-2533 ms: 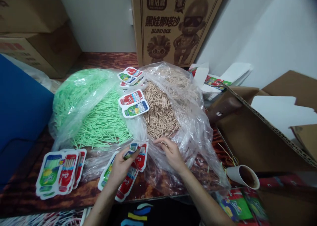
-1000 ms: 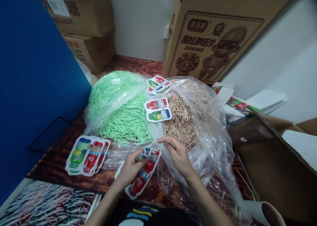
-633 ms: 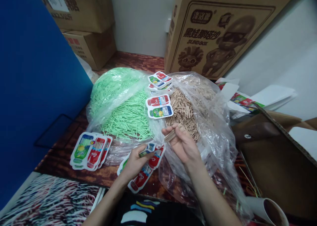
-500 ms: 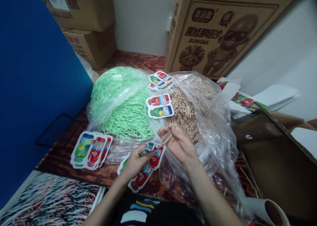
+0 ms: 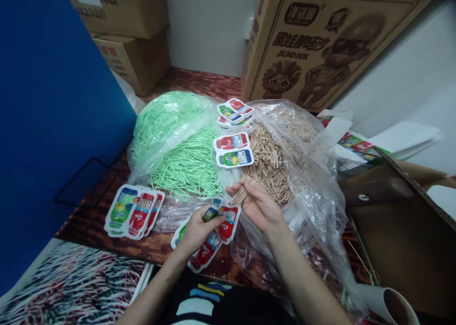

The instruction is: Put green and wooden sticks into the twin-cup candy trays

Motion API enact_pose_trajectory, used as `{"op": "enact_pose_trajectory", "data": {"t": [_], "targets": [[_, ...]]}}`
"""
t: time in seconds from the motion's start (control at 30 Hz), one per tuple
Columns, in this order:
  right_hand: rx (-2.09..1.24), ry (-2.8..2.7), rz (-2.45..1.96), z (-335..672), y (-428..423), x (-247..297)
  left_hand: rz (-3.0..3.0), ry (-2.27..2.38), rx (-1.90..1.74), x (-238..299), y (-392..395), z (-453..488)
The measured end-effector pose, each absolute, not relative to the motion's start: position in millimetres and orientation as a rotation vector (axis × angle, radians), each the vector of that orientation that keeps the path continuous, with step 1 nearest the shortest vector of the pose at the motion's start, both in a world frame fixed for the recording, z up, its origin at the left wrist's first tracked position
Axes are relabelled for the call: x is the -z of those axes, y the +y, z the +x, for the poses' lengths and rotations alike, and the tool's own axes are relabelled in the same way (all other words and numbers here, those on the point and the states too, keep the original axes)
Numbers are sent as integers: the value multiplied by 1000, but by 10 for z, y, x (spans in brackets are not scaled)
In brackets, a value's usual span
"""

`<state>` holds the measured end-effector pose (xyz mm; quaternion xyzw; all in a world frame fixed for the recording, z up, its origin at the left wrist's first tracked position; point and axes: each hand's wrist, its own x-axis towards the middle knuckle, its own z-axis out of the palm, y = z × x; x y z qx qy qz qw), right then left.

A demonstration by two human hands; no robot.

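Note:
My left hand (image 5: 200,226) is closed on a printed card (image 5: 228,224) with a red cola-bottle half and a green half, thumb across its front. Between the thumb and fingers of my right hand (image 5: 258,202) is a small bundle of brown sticks (image 5: 241,195), its lower end close to the card's top edge. Beneath my left hand another card (image 5: 205,253) lies on the table. Just beyond my hands, a clear bag spills loose brown sticks (image 5: 267,166). To its left, a second bag holds light green sticks (image 5: 185,163).
Cards filled with sticks (image 5: 133,211) are stacked at the left. More cards (image 5: 233,149) rest between the bags. A large carton (image 5: 320,54) stands behind, and an open box (image 5: 402,230) is at the right beside a cardboard tube (image 5: 390,303). A blue panel (image 5: 60,101) rises at the left.
The view has shifted slightly. My right hand has brought the brown sticks a little nearer the card, which my left hand still holds.

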<state>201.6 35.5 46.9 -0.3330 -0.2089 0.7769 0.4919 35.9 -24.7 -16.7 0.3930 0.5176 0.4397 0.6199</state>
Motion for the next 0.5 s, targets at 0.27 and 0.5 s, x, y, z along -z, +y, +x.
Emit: {"op": "enact_pose_trajectory", "data": {"t": [0.27,0.5], "targets": [[-1826,-1153,-1010,1933,176,-595,926,1208,-1113,96,-260,337],[-1380,-1553,-1099,1884,132,-593,910,1245,-1229,41,-266,234]]}}
